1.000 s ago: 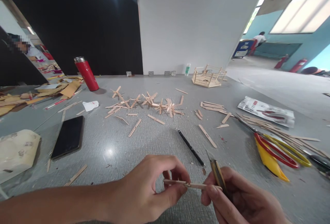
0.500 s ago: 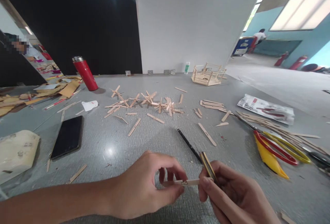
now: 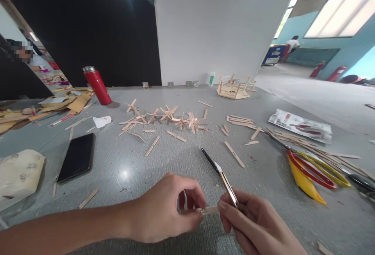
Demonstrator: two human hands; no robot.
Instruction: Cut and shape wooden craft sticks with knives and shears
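Note:
A short wooden craft stick (image 3: 213, 209) with a notch cut in it spans the gap between my hands. My left hand (image 3: 172, 208) pinches its left end between thumb and fingertips. The fingers of my right hand (image 3: 252, 219) are wrapped round a gold-coloured utility knife (image 3: 229, 187). Its pale blade points up and away from me. My right thumb and forefinger also touch the stick's right end. Just beyond the knife tip lies a black pen (image 3: 208, 157), partly covered by the knife.
Crossed and notched craft sticks (image 3: 168, 113) lie mid-table. A stick-built hexagonal frame (image 3: 236, 87) and a glue tube (image 3: 211, 79) stand at the back. Scissors (image 3: 312, 169) and a white packet (image 3: 300, 126) are right. Left are a phone (image 3: 76, 156), red bottle (image 3: 97, 86) and tissue pack (image 3: 22, 175).
The knife has turned in my right hand, and its blade now shows beyond the handle. Both hands have shifted slightly left with the craft stick.

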